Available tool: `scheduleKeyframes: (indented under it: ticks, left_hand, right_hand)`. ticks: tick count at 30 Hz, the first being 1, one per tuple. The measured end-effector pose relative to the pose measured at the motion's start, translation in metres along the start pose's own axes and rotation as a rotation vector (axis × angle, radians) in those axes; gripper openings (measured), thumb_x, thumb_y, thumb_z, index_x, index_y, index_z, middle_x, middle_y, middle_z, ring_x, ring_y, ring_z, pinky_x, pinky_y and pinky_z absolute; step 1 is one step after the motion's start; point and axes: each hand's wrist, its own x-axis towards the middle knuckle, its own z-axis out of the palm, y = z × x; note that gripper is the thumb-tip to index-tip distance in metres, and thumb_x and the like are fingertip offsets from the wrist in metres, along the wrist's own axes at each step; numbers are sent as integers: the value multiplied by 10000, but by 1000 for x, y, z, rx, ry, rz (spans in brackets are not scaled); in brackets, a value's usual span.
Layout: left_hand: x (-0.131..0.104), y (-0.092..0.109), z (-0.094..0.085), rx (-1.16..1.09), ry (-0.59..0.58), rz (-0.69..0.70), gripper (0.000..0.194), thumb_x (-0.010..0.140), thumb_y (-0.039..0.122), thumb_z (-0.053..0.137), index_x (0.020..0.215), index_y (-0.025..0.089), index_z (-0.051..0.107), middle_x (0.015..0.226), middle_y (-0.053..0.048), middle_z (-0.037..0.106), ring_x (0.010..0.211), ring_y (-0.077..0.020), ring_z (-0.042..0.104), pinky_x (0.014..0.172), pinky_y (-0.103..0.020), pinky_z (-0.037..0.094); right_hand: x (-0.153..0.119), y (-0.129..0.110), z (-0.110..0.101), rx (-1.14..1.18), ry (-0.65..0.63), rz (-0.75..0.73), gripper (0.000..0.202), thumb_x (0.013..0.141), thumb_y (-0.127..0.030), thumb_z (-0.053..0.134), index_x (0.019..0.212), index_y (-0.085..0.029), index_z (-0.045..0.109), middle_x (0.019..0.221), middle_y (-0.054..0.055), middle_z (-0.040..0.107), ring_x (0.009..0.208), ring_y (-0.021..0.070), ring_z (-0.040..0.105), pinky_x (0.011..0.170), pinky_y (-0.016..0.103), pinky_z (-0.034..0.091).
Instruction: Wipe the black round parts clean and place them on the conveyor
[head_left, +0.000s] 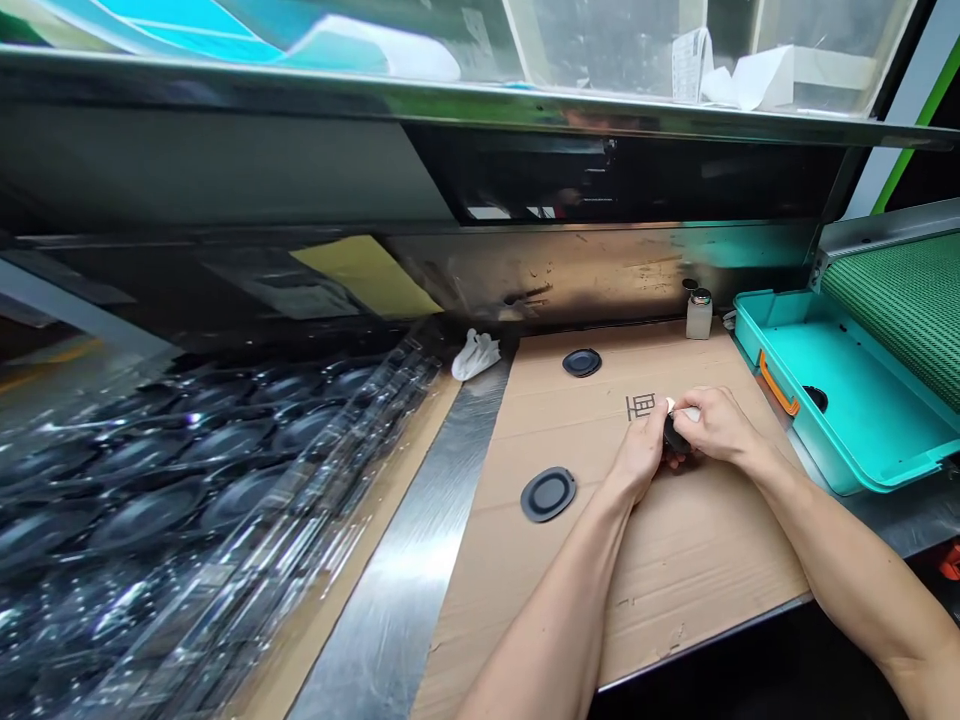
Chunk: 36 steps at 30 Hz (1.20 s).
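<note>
My left hand [643, 452] and my right hand [716, 425] meet over a cardboard sheet [675, 560] on the bench. Between them is a small dark rubber part [673, 437], gripped by the left fingers. The right fingers pinch a small white piece [684, 410] against it. A dark oval rubber ring [548, 494] lies flat on the cardboard left of my left hand. A second dark oval part [582, 362] lies farther back.
Clear plastic trays [202, 480] holding several dark oval parts fill the left. A teal bin [847, 400] with one dark part stands at the right, beside a green conveyor belt [907, 300]. A small bottle [699, 313] and a white rag [475, 355] sit at the back.
</note>
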Motion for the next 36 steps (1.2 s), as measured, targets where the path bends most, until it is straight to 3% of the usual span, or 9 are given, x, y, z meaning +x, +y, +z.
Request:
scheduleKeyframes:
  ticks: [3, 6, 11, 16, 20, 25, 27, 31, 36]
  left_hand:
    - [-2, 5, -3, -107, -16, -35, 539, 922, 592, 523, 756, 107, 689, 556, -84, 646, 427, -148, 559, 400, -236, 412]
    - [-3, 15, -15, -316, -63, -112, 563, 958, 575, 435, 830, 91, 691, 597, -92, 649, 439, -130, 542, 395, -215, 392]
    - [-6, 30, -37, -583, -192, -168, 612, 981, 596, 349, 928, 95, 697, 602, -64, 584, 452, -108, 488, 370, -179, 337]
    - [-10, 37, -40, -696, -255, -151, 553, 1002, 545, 321, 1109, 143, 685, 766, -99, 647, 555, -140, 560, 438, -208, 427]
    - [-9, 39, -41, -755, -229, -68, 455, 998, 467, 377, 1249, 204, 650, 889, -104, 691, 652, -175, 616, 531, -265, 475]
    - [0, 33, -41, -796, -118, 34, 384, 982, 340, 429, 1280, 192, 621, 1004, -124, 722, 787, -211, 678, 634, -301, 509]
    - [4, 30, -38, -822, -66, 41, 363, 989, 295, 419, 1271, 178, 616, 1039, -123, 723, 863, -214, 694, 709, -314, 534]
    - [5, 25, -30, -817, -79, -46, 375, 1011, 323, 405, 1268, 148, 614, 1121, -152, 717, 990, -246, 698, 881, -402, 553]
    - [7, 21, -29, -806, -49, -45, 357, 1024, 298, 381, 1236, 137, 619, 1099, -141, 716, 1029, -238, 697, 941, -419, 552]
  right_hand:
    - [0, -2, -5, -11, -65, 69, 204, 841, -226, 537, 763, -200, 724, 593, -7, 656, 610, 142, 579, 603, 235, 368]
    - [0, 2, -10, -81, 36, 122, 188, 854, -276, 571, 818, -213, 744, 732, 14, 715, 688, 156, 606, 623, 245, 363]
    - [2, 19, -10, -423, 47, 294, 218, 905, -281, 577, 815, -180, 748, 880, 137, 710, 856, 251, 629, 744, 323, 409]
    - [-5, 14, 7, -408, -19, -14, 305, 964, -445, 588, 1164, -250, 710, 1263, 131, 610, 1152, 287, 539, 955, 404, 416]
    - [-8, 11, 19, -319, -115, -112, 226, 950, -308, 601, 1154, -271, 692, 1146, 84, 619, 1077, 235, 558, 912, 348, 443]
    - [-2, 11, 24, -133, 257, -92, 325, 921, -267, 592, 1230, -193, 658, 1205, 132, 595, 1147, 256, 550, 1015, 385, 451]
    - [-4, 4, 30, -62, 317, -147, 360, 915, -291, 601, 1260, -194, 640, 1257, 141, 571, 1176, 262, 541, 1037, 394, 457]
    - [-11, -6, 42, -93, 117, -327, 343, 924, -279, 589, 1260, -242, 651, 1305, 117, 547, 1161, 262, 524, 1002, 396, 481]
    - [-10, 2, 42, -179, 126, -276, 359, 922, -254, 587, 1273, -244, 660, 1285, 117, 560, 1157, 268, 497, 1002, 400, 467]
